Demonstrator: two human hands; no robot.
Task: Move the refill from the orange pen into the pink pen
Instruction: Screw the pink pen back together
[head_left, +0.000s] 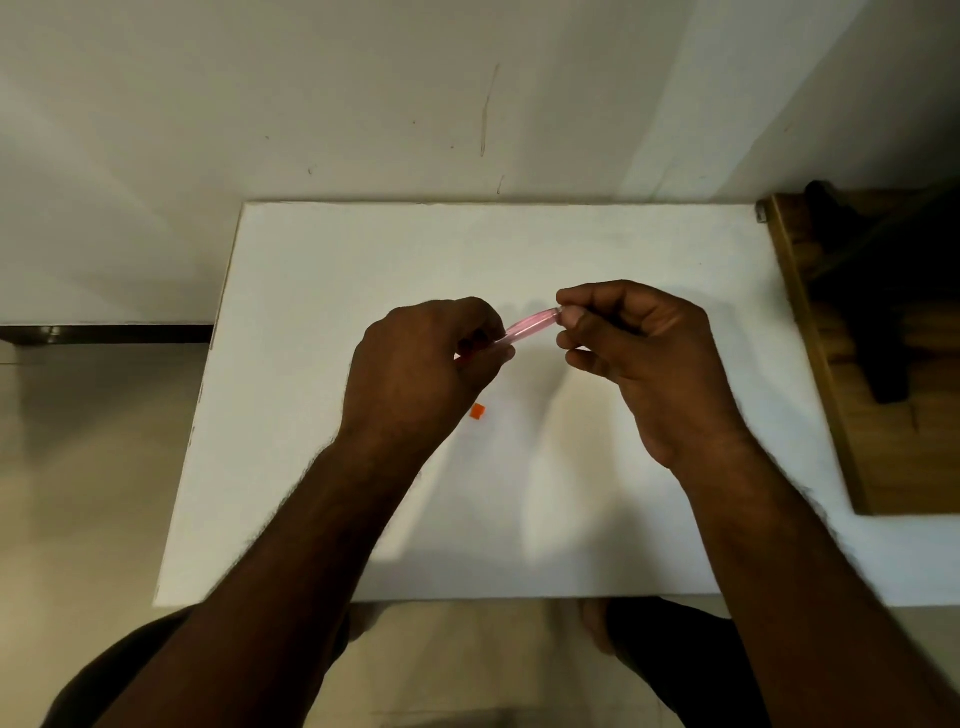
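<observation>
A translucent pink pen (530, 326) is held level above the white table (311, 291), between both hands. My left hand (421, 369) is closed around its left end, where a bit of red-orange shows between the fingers. My right hand (639, 353) pinches the pen's right end with thumb and fingertips. A small orange piece (478, 411) lies on the table just below my left hand. The orange pen and the refill are not visible as separate things.
A wooden board (831, 364) with a dark object (883, 322) on it lies along the table's right edge. The wall stands right behind the table. My knees and feet show under the near edge.
</observation>
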